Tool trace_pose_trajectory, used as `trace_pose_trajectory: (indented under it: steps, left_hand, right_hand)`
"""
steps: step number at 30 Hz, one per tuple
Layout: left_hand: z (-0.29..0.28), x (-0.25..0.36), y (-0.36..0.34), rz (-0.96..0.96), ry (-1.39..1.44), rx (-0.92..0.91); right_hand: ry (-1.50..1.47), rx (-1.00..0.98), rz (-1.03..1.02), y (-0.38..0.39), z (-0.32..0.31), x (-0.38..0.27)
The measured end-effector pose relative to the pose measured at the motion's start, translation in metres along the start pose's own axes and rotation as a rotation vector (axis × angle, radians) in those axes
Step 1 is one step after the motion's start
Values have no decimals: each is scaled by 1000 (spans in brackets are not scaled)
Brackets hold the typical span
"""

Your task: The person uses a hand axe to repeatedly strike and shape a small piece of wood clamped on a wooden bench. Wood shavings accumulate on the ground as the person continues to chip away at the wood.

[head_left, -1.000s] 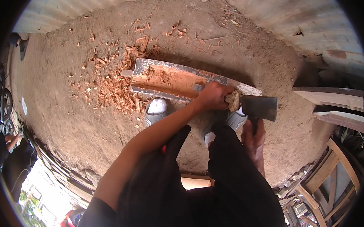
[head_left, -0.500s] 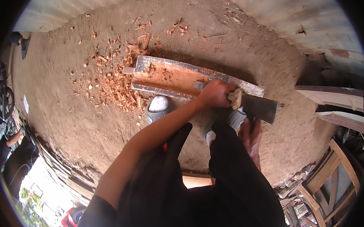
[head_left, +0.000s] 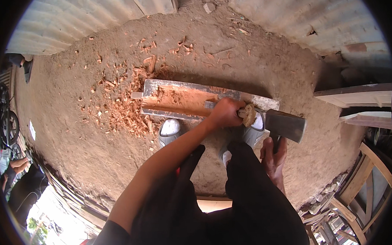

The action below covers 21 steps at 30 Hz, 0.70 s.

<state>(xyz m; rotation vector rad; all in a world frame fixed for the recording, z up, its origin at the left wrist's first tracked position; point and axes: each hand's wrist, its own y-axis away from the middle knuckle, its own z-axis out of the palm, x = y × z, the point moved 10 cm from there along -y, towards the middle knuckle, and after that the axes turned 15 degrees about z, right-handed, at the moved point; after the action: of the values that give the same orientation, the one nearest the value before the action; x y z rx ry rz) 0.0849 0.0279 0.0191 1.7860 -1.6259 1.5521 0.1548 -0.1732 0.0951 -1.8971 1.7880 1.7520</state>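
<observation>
A long wooden workpiece (head_left: 173, 95) lies on the ground before my feet, its reddish middle hollowed into a trough between dark, worn edges. My left hand (head_left: 224, 113) is closed around the handle of a chisel (head_left: 210, 105), whose flat blade slants left into the trough. The handle's frayed, mushroomed end (head_left: 249, 115) sticks out to the right of my fist. My right hand (head_left: 274, 156) grips a mallet (head_left: 286, 125) with a dark, blocky head. That head stands a short gap to the right of the chisel's end.
Reddish wood chips (head_left: 127, 108) are strewn around the workpiece's left end. My sandalled feet (head_left: 170, 129) are close to its near side. Corrugated metal sheets (head_left: 305, 17) border the far side. Wooden boards (head_left: 357, 98) and a wooden frame (head_left: 364, 181) stand at right; a motorcycle wheel (head_left: 11, 126) shows at left.
The mallet has drawn back to the right, away from the chisel's end. My left hand keeps its grip on the chisel. The whole view has shifted slightly.
</observation>
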Motion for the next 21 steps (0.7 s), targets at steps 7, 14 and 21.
trace_pose_trajectory:
  steps: [7, 14, 21]
  left_hand:
    - [4, 4, -4, 21, 1, -93]
    - [6, -6, 0, 1, -24, -78]
    - [1, -1, -2, -16, 3, -16]
  right_hand:
    - [229, -21, -1, -15, 3, -3]
    - [381, -31, -128, -11, 17, -8]
    - [211, 45, -197, -6, 10, -3]
